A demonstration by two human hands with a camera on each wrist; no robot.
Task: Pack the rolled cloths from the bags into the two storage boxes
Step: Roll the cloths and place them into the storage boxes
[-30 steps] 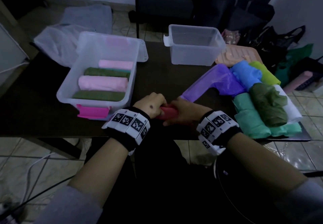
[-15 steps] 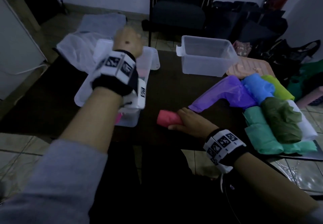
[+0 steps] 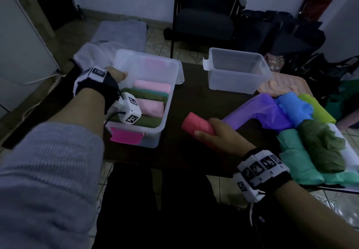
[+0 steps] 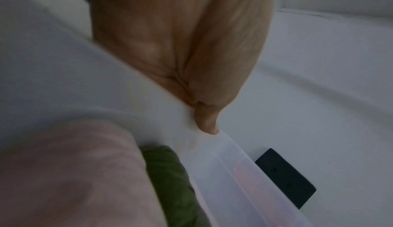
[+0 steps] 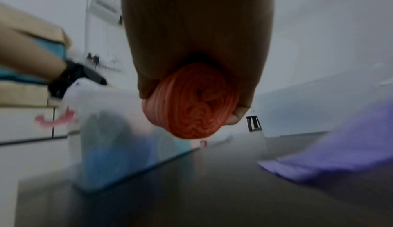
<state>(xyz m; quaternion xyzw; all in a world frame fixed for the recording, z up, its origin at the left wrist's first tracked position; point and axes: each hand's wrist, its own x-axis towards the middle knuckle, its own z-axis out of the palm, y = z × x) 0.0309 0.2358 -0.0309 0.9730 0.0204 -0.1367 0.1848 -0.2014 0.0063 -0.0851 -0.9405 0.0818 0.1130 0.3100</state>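
My right hand [image 3: 215,134] grips a red rolled cloth [image 3: 197,126] just above the dark table, between the boxes and the bags; its spiral end [image 5: 191,106] shows in the right wrist view. My left hand [image 3: 116,75] pinches the left rim of the left storage box [image 3: 151,138], thumb inside the clear wall [image 4: 234,171]. That box holds pink rolls [image 3: 152,86] and dark green rolls [image 3: 149,121]. The right storage box [image 3: 239,85] shows no cloth inside. Bagged rolls lie at the right: purple [image 3: 266,110], blue [image 3: 295,107], teal [image 3: 299,161].
A pink box lid latch [image 3: 125,138] sticks out at the left box's near end. A peach lid [image 3: 281,85] lies behind the bags. A crumpled clear bag [image 3: 93,54] sits left of the box. A dark chair [image 3: 204,15] stands behind the table.
My left hand let go of the red roll, rose over the left box, then came down onto its left rim. My right hand kept the red roll and shifted it slightly right.
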